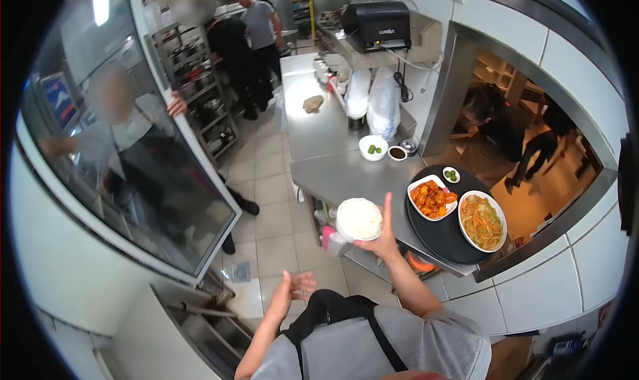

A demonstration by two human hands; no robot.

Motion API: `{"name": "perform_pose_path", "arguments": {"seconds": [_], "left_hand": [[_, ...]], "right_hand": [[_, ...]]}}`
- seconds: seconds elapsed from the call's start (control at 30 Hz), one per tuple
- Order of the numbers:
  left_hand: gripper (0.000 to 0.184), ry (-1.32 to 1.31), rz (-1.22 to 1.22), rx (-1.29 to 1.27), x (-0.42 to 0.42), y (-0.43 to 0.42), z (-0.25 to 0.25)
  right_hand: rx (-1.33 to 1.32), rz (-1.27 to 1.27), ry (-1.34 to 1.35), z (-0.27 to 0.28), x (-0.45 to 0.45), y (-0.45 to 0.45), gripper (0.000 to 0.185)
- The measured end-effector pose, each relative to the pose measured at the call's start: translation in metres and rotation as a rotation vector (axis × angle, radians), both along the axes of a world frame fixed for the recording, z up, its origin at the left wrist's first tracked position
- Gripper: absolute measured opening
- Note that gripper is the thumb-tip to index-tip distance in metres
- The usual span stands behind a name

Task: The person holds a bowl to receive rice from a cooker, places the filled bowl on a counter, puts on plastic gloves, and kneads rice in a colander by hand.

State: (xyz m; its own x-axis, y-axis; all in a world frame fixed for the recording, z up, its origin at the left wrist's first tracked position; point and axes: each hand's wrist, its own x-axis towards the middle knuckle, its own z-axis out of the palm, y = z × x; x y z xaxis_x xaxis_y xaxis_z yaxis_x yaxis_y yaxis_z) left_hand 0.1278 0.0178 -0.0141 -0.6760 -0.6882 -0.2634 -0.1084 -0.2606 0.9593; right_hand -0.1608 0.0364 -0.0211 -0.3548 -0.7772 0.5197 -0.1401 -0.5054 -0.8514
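Note:
A white bowl of rice (pixel 359 219) rests in my right hand (pixel 384 237), whose fingers are around its right side and underside. My left hand (pixel 293 290) is in the air, lower left of the bowl, fingers apart and holding nothing. Right of the rice, a round black tray (pixel 434 241) lies on the steel counter at the pass window. On the tray are a square white dish of orange-red glazed food (pixel 432 200), an oval white dish of noodles with vegetables (pixel 482 221) and a small dish of green citrus (pixel 451 175).
The steel counter (pixel 333 177) carries a bowl of green citrus (pixel 373 148), a cup of dark sauce (pixel 397 153) and a black printer (pixel 377 27). A person stands behind the glass door (pixel 133 180) at left. Other people are at the back and beyond the window.

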Motion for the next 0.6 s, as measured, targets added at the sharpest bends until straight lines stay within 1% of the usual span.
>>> {"name": "perform_pose_path", "arguments": {"seconds": [0.1,0.17,0.2,0.3,0.4,0.5,0.6], "left_hand": [[0.061,-0.153,-0.141,-0.057,-0.012,-0.028,-0.005],[0.052,-0.180,-0.205,-0.171,-0.022,-0.041,-0.004],[0.047,-0.193,-0.234,-0.223,-0.026,-0.048,-0.004],[0.041,-0.214,-0.229,-0.239,-0.036,-0.078,-0.007],[0.040,-0.320,-0.226,-0.447,-0.045,-0.102,0.002],[0.039,-0.305,-0.212,-0.401,-0.057,-0.117,0.004],[0.038,-0.262,-0.248,-0.462,-0.069,-0.129,-0.013]], "right_hand": [[0.056,-0.250,0.066,-0.008,-0.025,-0.015,0.135],[0.112,-0.375,0.134,-0.015,-0.038,-0.025,0.135],[0.167,-0.443,0.195,-0.027,-0.047,-0.032,0.136],[0.250,-0.570,0.317,-0.062,-0.058,-0.060,0.136],[0.299,-0.638,0.392,-0.062,-0.056,-0.093,0.137],[0.295,-0.532,0.298,-0.063,-0.057,-0.132,0.138],[0.323,-0.589,0.390,-0.059,-0.059,-0.167,0.132]]}}
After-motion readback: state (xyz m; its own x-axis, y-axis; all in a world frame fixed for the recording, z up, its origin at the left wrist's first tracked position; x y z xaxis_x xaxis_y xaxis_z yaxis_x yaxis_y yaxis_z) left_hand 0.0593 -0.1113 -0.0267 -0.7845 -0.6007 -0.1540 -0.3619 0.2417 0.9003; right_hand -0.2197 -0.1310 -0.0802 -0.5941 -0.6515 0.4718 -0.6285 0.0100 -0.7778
